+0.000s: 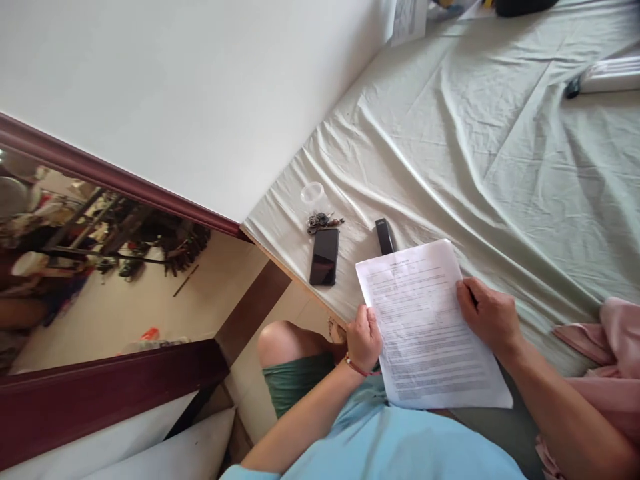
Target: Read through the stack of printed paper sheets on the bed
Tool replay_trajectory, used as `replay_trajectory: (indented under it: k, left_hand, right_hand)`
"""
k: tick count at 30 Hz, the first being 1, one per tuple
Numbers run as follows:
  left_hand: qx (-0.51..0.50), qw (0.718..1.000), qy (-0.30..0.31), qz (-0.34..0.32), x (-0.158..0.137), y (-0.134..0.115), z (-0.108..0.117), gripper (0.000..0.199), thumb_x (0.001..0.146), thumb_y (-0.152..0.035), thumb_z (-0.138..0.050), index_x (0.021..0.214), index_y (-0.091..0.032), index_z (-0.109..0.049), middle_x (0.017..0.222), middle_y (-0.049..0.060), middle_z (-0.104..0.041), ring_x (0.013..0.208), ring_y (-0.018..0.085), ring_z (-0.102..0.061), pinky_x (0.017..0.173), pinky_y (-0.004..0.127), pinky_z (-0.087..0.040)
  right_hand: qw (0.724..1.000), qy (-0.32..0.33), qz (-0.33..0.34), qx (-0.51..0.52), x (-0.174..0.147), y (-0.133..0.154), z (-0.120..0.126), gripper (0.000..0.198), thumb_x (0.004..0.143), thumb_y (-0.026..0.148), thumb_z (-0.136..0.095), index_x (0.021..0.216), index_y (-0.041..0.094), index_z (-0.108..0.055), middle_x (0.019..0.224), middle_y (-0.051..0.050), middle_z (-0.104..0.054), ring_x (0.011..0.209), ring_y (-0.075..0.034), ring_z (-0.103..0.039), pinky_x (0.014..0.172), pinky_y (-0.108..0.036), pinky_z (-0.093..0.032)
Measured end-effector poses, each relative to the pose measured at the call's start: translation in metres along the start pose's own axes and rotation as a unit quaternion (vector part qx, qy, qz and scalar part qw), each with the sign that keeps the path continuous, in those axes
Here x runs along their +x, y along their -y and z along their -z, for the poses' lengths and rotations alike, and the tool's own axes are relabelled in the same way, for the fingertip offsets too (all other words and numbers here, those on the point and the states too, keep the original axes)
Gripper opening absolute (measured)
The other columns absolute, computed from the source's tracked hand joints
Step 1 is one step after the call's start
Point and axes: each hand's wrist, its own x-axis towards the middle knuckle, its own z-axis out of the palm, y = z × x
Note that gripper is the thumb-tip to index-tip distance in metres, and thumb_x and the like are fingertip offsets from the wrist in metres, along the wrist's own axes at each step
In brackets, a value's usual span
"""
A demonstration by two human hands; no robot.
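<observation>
A stack of printed paper sheets point(425, 327) is held up over my lap, tilted toward me, with lines of text on the top page. My left hand point(364, 339) is closed on its left edge, thumb on the front. On the opposite edge, my right hand point(490, 313) pinches the paper between thumb and curled fingers. Just beyond the top edge lies a black stapler point(385, 236), its near end partly hidden by the sheets. A black phone point(325, 257) rests left of it on the light green sheet point(480, 153).
Beyond the phone are a bunch of keys point(320, 221) and a clear plastic cup point(313, 194). Pink cloth point(620, 347) lies at the right. A white wall point(165, 87) borders the bed's left side. A mirror point(140, 280) stands at far left.
</observation>
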Motion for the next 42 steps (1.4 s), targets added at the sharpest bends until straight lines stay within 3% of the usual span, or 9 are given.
replay_trajectory:
  k: [4,9,15,19,25,29,35,42]
  left_hand:
    - [0.004,1.000,0.011,0.002,-0.004,0.007,-0.002,0.038,0.107,-0.045,-0.034,0.075,-0.026,-0.044,0.058,0.002,-0.051,0.055,0.020,-0.050,0.059,0.032,-0.030]
    - [0.013,1.000,0.010,-0.001,-0.004,0.013,-0.001,0.040,0.108,-0.045,-0.030,0.075,-0.026,-0.042,0.057,0.002,-0.050,0.053,0.020,-0.049,0.057,0.033,-0.029]
    - [-0.004,1.000,-0.011,-0.007,-0.002,0.005,0.000,0.036,0.106,-0.039,-0.036,0.074,-0.026,-0.043,0.056,-0.001,-0.049,0.051,0.018,-0.048,0.058,0.032,-0.029]
    - [-0.037,0.999,-0.013,0.017,0.001,-0.006,0.005,0.031,0.104,-0.040,-0.040,0.080,-0.023,-0.051,0.063,0.000,-0.056,0.058,0.017,-0.053,0.061,0.029,-0.033]
    - [-0.112,0.990,0.047,0.066,0.018,-0.016,0.021,0.031,0.101,-0.044,-0.045,0.083,-0.021,-0.057,0.064,-0.002,-0.057,0.061,0.015,-0.054,0.063,0.028,-0.036]
    - [-0.143,0.983,0.061,0.096,0.035,-0.021,0.024,0.025,0.097,-0.037,-0.052,0.081,-0.019,-0.058,0.071,0.000,-0.063,0.067,0.015,-0.057,0.066,0.027,-0.038]
    - [-0.185,0.966,0.049,0.174,0.057,-0.030,0.011,0.026,0.093,-0.025,-0.054,0.068,-0.018,-0.056,0.059,-0.004,-0.050,0.059,0.012,-0.044,0.060,0.026,-0.031]
    - [-0.201,0.967,0.007,0.159,0.064,-0.037,0.003,0.023,0.091,-0.023,-0.059,0.070,-0.016,-0.062,0.059,-0.005,-0.052,0.059,0.012,-0.047,0.061,0.024,-0.033]
  right_hand:
    - [0.998,-0.038,0.051,-0.026,0.001,-0.003,-0.006,0.037,0.100,0.039,-0.045,0.071,0.023,-0.060,0.055,-0.003,-0.058,0.051,-0.016,-0.052,0.057,-0.032,-0.031]
    - [0.996,-0.044,0.076,-0.033,-0.001,-0.005,-0.008,0.038,0.104,0.035,-0.045,0.075,0.022,-0.066,0.059,-0.004,-0.065,0.054,-0.017,-0.060,0.060,-0.032,-0.036]
    - [0.999,-0.019,0.036,0.015,0.001,-0.007,-0.003,0.037,0.102,0.042,-0.043,0.079,0.023,-0.065,0.066,-0.005,-0.070,0.057,-0.018,-0.062,0.060,-0.030,-0.040]
    - [0.998,0.020,0.006,0.059,0.007,-0.005,0.007,0.037,0.100,0.049,-0.046,0.079,0.024,-0.062,0.065,-0.004,-0.068,0.055,-0.017,-0.058,0.060,-0.030,-0.041]
    - [0.992,0.093,-0.014,0.087,0.018,-0.005,0.023,0.039,0.096,0.055,-0.049,0.078,0.024,-0.063,0.062,-0.001,-0.064,0.058,-0.018,-0.057,0.062,-0.031,-0.040]
    - [0.987,0.136,-0.013,0.089,0.021,-0.006,0.030,0.042,0.092,0.058,-0.049,0.072,0.023,-0.062,0.058,0.000,-0.060,0.057,-0.017,-0.055,0.060,-0.031,-0.039]
    - [0.988,0.125,-0.046,0.084,0.023,-0.010,0.032,0.046,0.088,0.062,-0.046,0.074,0.023,-0.066,0.059,-0.001,-0.059,0.060,-0.019,-0.053,0.062,-0.032,-0.039]
    - [0.989,0.104,-0.049,0.088,0.024,-0.018,0.030,0.047,0.089,0.064,-0.045,0.077,0.023,-0.065,0.063,-0.002,-0.060,0.064,-0.020,-0.053,0.066,-0.032,-0.038]
